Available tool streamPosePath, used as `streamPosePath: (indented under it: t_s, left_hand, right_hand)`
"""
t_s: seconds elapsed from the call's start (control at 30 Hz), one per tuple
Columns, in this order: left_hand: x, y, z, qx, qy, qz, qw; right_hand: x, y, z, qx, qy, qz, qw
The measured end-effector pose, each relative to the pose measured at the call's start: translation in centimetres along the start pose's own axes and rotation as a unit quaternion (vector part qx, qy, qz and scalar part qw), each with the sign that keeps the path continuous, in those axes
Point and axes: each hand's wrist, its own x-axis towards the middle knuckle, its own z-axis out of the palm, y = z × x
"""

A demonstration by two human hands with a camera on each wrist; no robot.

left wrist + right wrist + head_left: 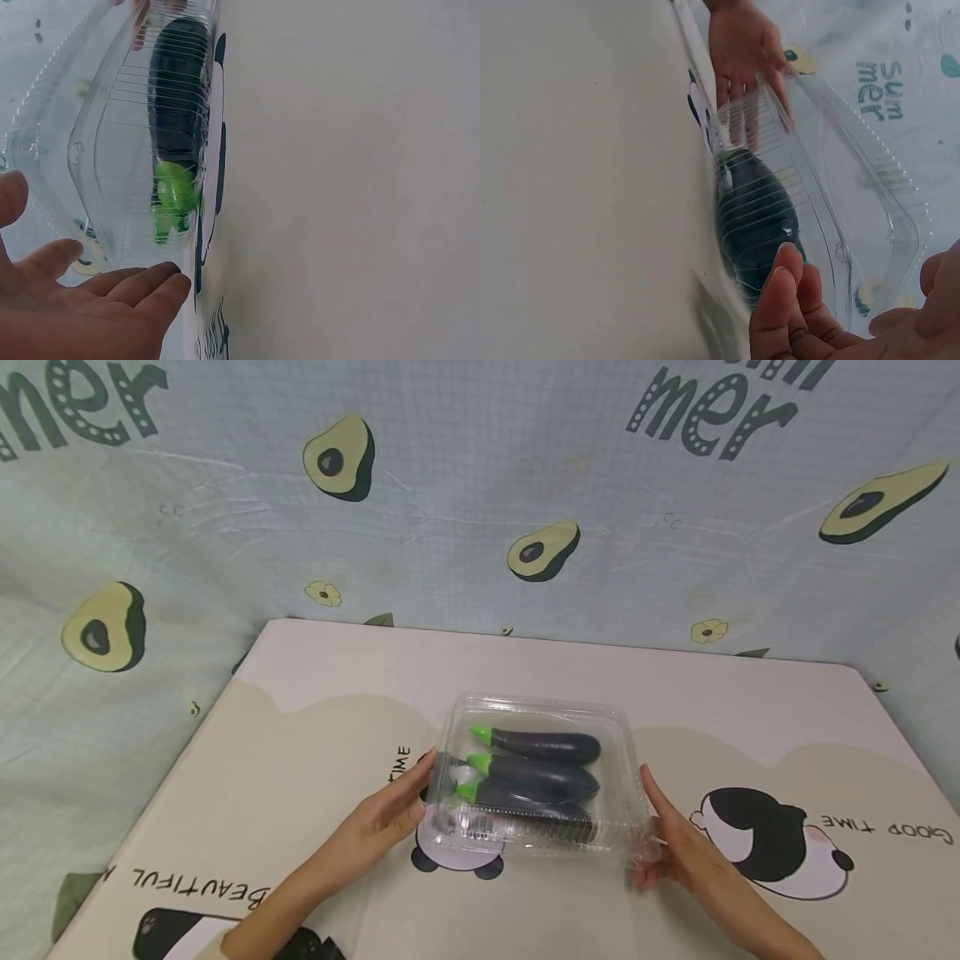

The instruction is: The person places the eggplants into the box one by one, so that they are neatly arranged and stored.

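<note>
A clear plastic clamshell box (536,845) is at the middle of the table. Inside lie three dark purple eggplants (546,746) with bright green caps, side by side and seen through the plastic. At the box's left side is my left hand (386,814), its fingers extended and palm turned toward the box (112,150). My right hand (667,843) is by the right side, thumb pointing up along the wall, the other fingers loosely bent near the lower edge. In the right wrist view, those fingers (776,300) stand in front of the ribbed wall. I cannot tell whether the lid is latched.
The pale table mat (495,918) bears printed animals and lettering. Behind and to the left hangs a light cloth (450,577) with avocado prints. A printed dog (772,835) lies right of my right hand.
</note>
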Motion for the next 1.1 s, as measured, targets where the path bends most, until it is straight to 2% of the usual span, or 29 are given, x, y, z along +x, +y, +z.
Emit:
streamPosePath:
  t_s: [0.13,0.37,0.53,0.63,0.83,1.1]
  left_hand:
    - [-0.2,-0.1,-0.1,0.004,-0.008,0.003,1.0000]
    - [-0.3,-0.3,-0.2,0.017,-0.025,0.019,0.9994]
    - [-0.3,-0.3,-0.1,0.019,-0.024,0.016,0.9994]
    - [-0.5,0.0,0.1,0.012,-0.017,-0.003,0.9998]
    - [-0.8,1.1,0.9,-0.048,-0.001,-0.061,0.9970]
    - [-0.8,1.4,1.8,-0.162,-0.003,-0.057,0.9851]
  right_hand:
    - [-0.1,0.2,0.0,0.029,-0.020,0.009,0.9993]
    - [0.0,0.9,0.0,0.093,-0.057,-0.031,0.9936]
    - [0.1,1.1,0.1,0.080,-0.049,-0.040,0.9948]
    - [0.1,1.2,0.3,0.063,-0.034,-0.045,0.9964]
    - [0.0,1.2,0.5,0.059,-0.014,-0.062,0.9962]
    - [0.1,0.9,0.8,0.078,0.003,-0.049,0.9957]
